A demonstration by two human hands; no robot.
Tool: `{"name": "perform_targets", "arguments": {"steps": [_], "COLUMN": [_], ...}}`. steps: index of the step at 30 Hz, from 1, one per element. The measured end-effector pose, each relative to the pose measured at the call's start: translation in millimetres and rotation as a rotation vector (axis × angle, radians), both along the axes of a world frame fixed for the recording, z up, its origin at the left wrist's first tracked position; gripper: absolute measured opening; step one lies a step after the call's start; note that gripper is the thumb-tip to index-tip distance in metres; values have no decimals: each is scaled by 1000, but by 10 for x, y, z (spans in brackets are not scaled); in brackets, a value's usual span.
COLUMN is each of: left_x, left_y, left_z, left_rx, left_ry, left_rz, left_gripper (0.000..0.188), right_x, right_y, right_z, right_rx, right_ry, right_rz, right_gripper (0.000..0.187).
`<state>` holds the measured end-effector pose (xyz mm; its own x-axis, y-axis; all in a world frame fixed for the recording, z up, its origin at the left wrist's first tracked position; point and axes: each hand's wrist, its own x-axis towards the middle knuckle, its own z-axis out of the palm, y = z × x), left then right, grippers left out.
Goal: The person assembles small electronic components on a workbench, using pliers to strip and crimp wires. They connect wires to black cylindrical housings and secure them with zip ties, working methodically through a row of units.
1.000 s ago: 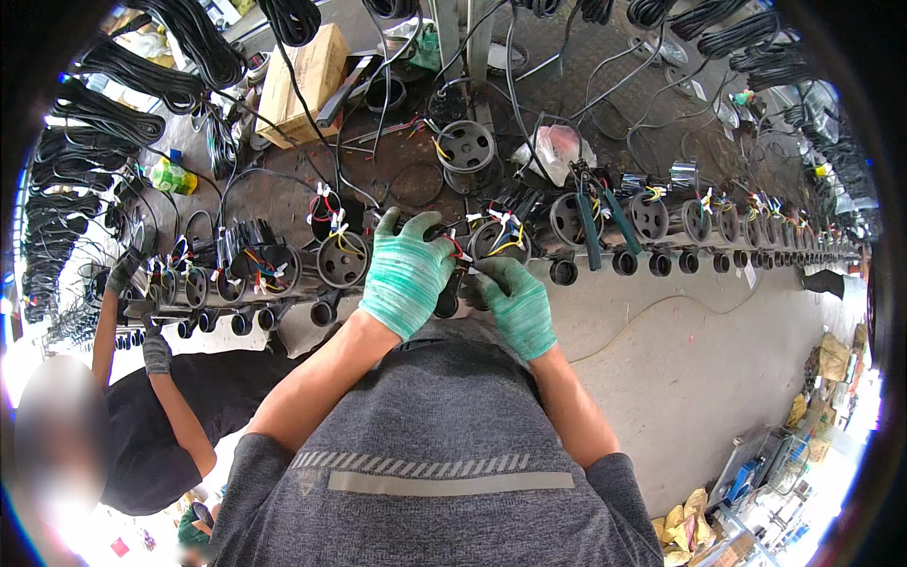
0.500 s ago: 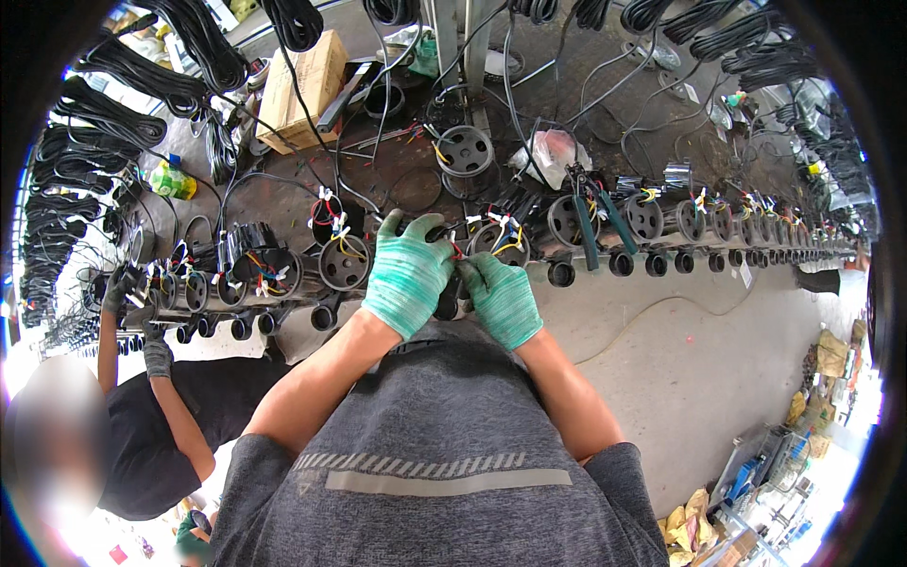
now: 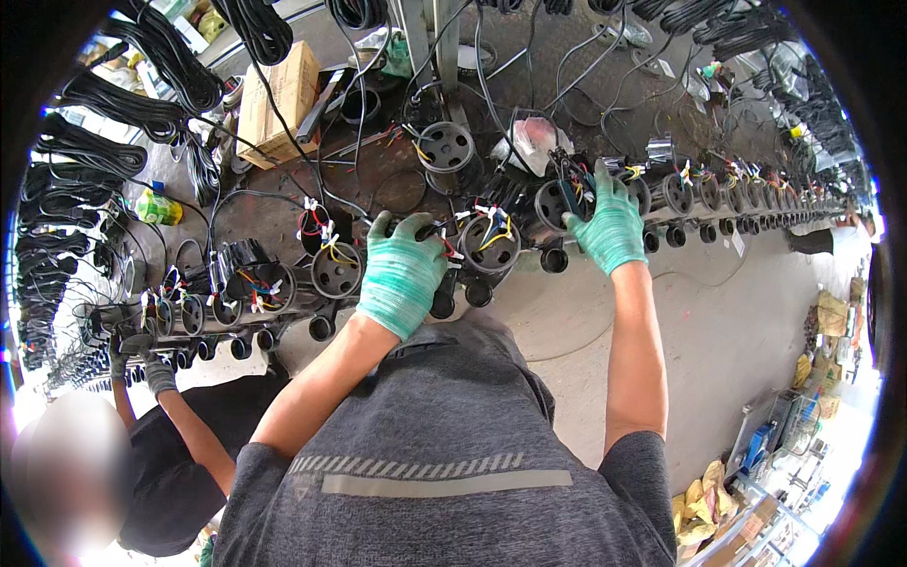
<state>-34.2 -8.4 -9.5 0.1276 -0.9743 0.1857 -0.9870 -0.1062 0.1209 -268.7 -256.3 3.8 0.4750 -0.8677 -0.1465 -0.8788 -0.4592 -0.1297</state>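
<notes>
My left hand, in a green-and-white knit glove, is closed at a motor housing, its fingertips pinching thin wires. A red wire with a white end pokes out beside the thumb. Just right of it stands a round black housing with yellow, white and blue wires over its slotted face. My right hand, gloved alike, reaches over the green-handled pliers. Its thumb and fingers are spread around the handles, which are partly hidden. Left of my left hand is another round housing with white-tipped wires.
Similar housings line the bench edge. Black cable bundles hang above. A cardboard box, a plastic bag and a loose round housing lie on the bench. A co-worker's gloved hand works at the left.
My right hand has left the wires beside my left hand and moved right to the pliers, its fingers spreading. My left hand stays at the wires. The view has shifted slightly.
</notes>
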Motion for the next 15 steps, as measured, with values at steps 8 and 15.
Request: {"name": "perform_targets", "arguments": {"steps": [8,15], "left_x": [33,45], "left_y": [-10,-30], "left_z": [-47,-52], "left_rx": [-37,-22], "left_ry": [37,59], "left_rz": [19,28], "left_gripper": [12,14], "right_x": [25,155], "right_y": [-38,-69], "right_z": [-40,-56], "right_rx": [13,119], "right_ry": [113,-100], "right_rz": [95,-141], "right_gripper": [115,104]}}
